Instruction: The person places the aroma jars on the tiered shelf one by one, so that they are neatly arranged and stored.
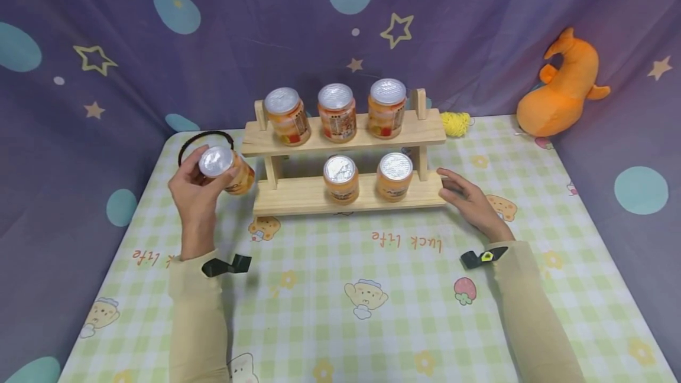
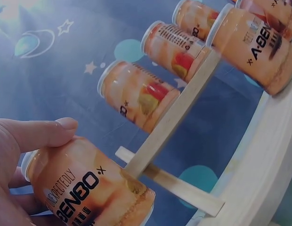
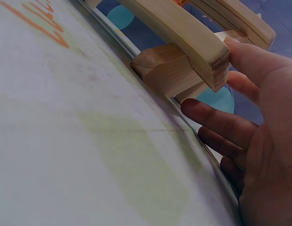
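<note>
My left hand (image 1: 195, 188) grips an orange-labelled can (image 1: 240, 177) with a silver lid, held left of a two-tier wooden shelf (image 1: 298, 195). In the left wrist view, the thumb lies along the side of this can (image 2: 92, 183), and its lower edge overlaps the shelf's end. At the shelf's right end is my right hand (image 1: 470, 200), its fingers loosely bent. The right wrist view has a fingertip (image 3: 235, 47) at the corner of the lower board (image 3: 202, 52), the other fingers spread below it.
Three similar cans (image 1: 336, 117) stand on the upper tier and two more cans (image 1: 395, 179) on the lower. Behind the left hand lies a dark braided loop (image 1: 210, 133). Yellow yarn (image 1: 456, 124) and an orange plush toy (image 1: 564, 93) sit at the back right of the checked tablecloth (image 1: 319, 288).
</note>
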A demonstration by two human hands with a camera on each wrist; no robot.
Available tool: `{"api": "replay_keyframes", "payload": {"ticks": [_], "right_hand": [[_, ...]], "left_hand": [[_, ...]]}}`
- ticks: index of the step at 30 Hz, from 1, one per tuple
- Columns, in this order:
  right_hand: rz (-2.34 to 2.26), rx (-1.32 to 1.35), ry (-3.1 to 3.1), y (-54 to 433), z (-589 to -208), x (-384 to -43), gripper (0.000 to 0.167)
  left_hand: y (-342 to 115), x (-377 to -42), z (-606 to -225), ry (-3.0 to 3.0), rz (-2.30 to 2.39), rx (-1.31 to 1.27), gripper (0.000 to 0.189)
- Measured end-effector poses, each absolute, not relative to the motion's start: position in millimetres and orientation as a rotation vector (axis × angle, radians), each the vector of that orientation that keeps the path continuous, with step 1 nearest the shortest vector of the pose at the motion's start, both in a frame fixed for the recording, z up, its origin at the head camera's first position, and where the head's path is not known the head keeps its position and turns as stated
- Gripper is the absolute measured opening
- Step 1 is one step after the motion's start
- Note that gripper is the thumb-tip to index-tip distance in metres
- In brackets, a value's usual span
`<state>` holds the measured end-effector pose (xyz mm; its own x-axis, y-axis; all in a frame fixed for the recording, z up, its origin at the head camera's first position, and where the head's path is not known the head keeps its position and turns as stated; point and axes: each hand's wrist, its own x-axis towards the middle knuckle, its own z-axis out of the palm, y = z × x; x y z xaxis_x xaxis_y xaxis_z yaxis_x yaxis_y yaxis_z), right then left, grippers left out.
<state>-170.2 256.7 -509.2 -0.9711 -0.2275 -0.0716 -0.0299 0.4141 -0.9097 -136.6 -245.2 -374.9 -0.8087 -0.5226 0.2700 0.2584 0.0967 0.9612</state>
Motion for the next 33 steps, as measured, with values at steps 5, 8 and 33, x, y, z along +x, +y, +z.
{"api": "replay_keyframes", "payload": {"ticks": [5, 8, 33], "right_hand": [[-1.580, -0.230, 2.483, 257.2, -509.9, -170.3, 0.058], [-1.584, -0.236, 2.476, 257.3, -509.6, -169.9, 0.058], [-1.557, -0.231, 2.500, 256.8, -507.8, -171.1, 0.059]], "left_hand": [[-239.2, -134.8, -372.3, -1.849, -1.767, 0.232, 0.059], [-235.2, -134.6, -371.7, -1.887, -1.759, 0.229, 0.061], [-200.4, -141.2, -383.5, -2.114, -1.751, 0.134, 0.063]]}}
